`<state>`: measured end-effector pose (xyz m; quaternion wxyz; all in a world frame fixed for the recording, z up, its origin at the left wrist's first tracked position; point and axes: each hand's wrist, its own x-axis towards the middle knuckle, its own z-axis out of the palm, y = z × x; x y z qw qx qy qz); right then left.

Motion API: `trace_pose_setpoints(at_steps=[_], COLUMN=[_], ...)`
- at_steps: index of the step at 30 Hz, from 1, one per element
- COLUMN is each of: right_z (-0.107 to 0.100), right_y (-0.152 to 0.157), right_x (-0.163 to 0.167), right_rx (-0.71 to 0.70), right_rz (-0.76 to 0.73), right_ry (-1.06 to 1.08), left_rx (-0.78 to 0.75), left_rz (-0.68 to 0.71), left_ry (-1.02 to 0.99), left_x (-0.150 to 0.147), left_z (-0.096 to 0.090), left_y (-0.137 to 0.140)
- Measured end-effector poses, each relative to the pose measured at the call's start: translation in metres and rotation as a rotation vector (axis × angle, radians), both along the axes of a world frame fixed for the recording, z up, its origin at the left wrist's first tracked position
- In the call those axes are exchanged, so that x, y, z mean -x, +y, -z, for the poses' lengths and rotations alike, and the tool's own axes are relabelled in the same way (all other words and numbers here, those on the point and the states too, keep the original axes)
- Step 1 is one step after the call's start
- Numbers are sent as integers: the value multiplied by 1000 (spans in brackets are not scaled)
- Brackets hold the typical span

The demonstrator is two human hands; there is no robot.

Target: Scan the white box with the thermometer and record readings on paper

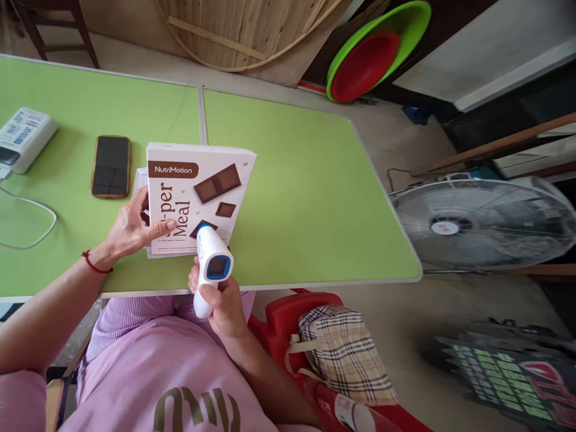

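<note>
My left hand [135, 225] grips the left side of a white box [225, 174] printed "NutriMotion" and "Meal", its thumb across the front. Brown chocolate pieces are pictured on the box, which stands tilted over the green table [306, 198]. Wrapped in my right hand [225, 306] is a white infrared thermometer [211, 249] with a blue-rimmed screen. Its nose points at the lower front of the box; whether the two touch I cannot tell. Behind the box, a pale printed item [140, 180] is mostly hidden.
A phone [111, 166] lies left of the box, and beyond it a white power bank [27, 138] with a cable. A fan [450, 227] stands past the table's right end. On a red chair [283, 312] at my right sits a plaid bag [344, 351].
</note>
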<state>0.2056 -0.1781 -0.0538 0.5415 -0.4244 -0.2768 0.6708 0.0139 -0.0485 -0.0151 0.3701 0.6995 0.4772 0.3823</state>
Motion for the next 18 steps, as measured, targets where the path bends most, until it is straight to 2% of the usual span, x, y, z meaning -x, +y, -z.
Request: trace_pose_setpoints(at_steps=[13, 15, 18], right_z=[1, 0, -6], right_y=[-1, 0, 4], right_x=[-1, -2, -4], right_rx=[-40, -58, -138], right_rz=[-7, -10, 61], right_ry=[-45, -82, -212], left_rx=[-56, -80, -119], left_rz=[54, 44, -2], left_ry=[-172, -174, -174], left_x=[0, 2, 4], left_z=[0, 1, 5], left_y=[1, 2, 3])
